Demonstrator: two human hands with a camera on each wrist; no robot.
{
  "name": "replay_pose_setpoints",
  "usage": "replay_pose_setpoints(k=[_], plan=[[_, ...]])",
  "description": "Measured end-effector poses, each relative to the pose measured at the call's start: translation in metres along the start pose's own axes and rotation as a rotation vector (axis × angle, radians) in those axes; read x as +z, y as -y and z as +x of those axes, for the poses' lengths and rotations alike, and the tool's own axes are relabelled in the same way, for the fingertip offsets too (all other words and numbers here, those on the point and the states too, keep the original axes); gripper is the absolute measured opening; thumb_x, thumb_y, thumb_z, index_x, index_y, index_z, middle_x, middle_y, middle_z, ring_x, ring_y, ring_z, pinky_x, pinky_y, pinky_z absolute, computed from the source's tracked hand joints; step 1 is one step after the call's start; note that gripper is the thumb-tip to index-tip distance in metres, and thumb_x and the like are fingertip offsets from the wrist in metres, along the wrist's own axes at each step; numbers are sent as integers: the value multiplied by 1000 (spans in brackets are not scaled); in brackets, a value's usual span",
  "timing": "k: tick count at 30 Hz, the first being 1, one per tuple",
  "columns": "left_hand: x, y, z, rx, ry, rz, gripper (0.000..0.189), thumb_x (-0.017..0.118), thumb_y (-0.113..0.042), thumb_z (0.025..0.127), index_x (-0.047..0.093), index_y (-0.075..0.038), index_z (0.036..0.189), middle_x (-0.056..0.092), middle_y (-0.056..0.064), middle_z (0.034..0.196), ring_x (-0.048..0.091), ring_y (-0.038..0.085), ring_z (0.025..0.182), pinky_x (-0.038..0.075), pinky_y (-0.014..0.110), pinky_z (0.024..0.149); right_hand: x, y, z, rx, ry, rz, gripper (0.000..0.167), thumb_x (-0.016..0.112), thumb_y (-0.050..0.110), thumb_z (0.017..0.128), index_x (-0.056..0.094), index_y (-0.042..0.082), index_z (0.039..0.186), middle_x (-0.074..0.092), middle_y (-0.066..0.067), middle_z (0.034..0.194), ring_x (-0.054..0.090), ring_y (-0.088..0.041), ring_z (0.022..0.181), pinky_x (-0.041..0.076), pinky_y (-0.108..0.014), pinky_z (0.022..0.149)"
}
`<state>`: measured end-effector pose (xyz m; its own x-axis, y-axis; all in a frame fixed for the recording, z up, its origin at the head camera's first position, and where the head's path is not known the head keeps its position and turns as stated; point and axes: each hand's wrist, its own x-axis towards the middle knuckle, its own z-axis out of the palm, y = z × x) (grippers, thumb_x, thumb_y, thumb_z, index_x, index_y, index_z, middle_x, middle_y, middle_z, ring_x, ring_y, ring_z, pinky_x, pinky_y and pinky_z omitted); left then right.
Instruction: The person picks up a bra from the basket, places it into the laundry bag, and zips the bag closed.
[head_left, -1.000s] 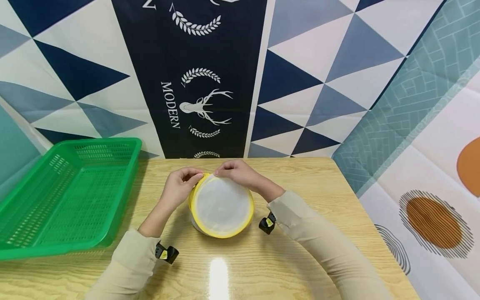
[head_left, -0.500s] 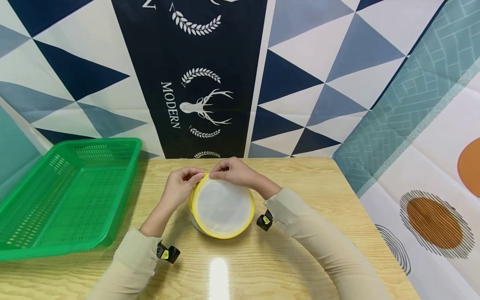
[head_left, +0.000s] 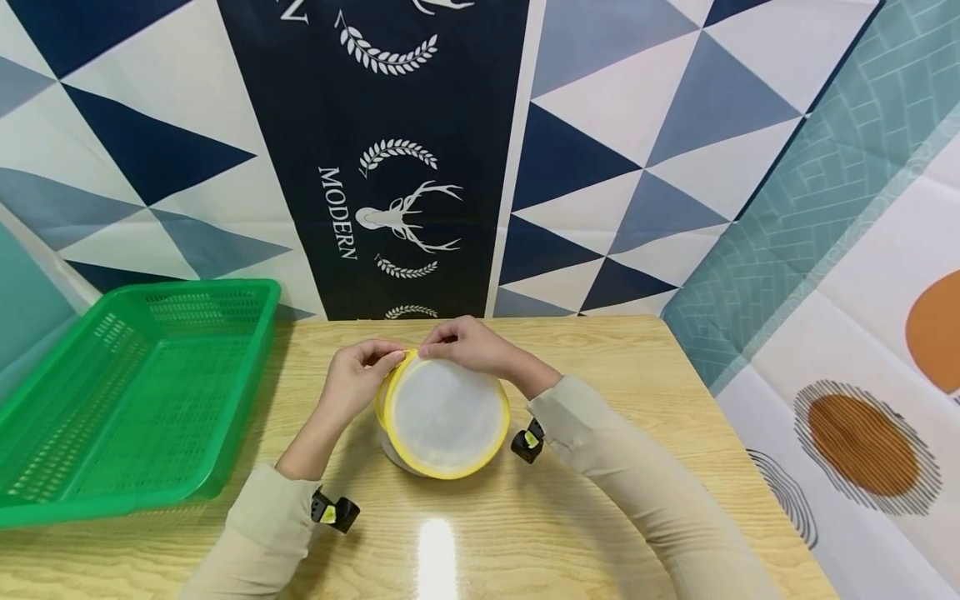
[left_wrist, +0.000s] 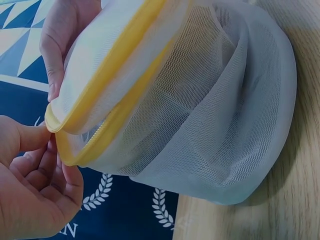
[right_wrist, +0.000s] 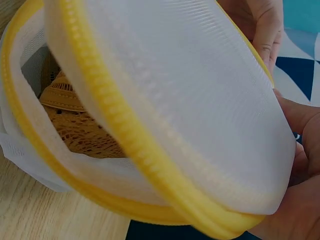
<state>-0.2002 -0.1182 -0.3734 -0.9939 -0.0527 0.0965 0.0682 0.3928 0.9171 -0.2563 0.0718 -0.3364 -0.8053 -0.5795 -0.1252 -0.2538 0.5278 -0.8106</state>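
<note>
A round white mesh laundry bag (head_left: 450,417) with a yellow zipper edge stands on the table between both hands. Its lid is partly raised, leaving a gap along the zipper in the right wrist view. Through that gap a brown lace garment (right_wrist: 85,130) shows inside. My left hand (head_left: 352,379) pinches the zipper edge at the bag's back left with thumb and fingers. Close beside it, my right hand (head_left: 476,346) grips the lid's back rim, thumb on top of the white mesh. The zipper pull is hidden by the fingers.
On the left stands a green perforated plastic basket (head_left: 161,408). The bag rests on a light wooden table (head_left: 600,358), whose back edge meets a patterned wall covering (head_left: 405,167). Each wrist wears a small black camera (head_left: 335,511).
My right hand has slid slightly left along the lid's rim, closer to the left hand, and the lid has shifted a little with it. The left hand keeps its hold.
</note>
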Motion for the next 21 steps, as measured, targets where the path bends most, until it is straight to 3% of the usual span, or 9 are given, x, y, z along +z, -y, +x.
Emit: replay_pose_setpoints(k=[14,21], plan=[[1,5,1,-49,-1,-40,21,60,-20,92,69,-5,104,65,11,96,53,13,75,48,16,61,0,-6,6,62,-25,71,17,60,23,92,71,11,96,67,-4,104,60,-13,80,52,-24,65],[-1,5,0,-65,0,-48,22,60,-19,92,68,-3,104,65,11,95,53,10,74,48,16,61,-1,-6,6,65,5,71,19,60,26,92,71,11,98,66,-3,106,60,-13,84,52,-23,67]])
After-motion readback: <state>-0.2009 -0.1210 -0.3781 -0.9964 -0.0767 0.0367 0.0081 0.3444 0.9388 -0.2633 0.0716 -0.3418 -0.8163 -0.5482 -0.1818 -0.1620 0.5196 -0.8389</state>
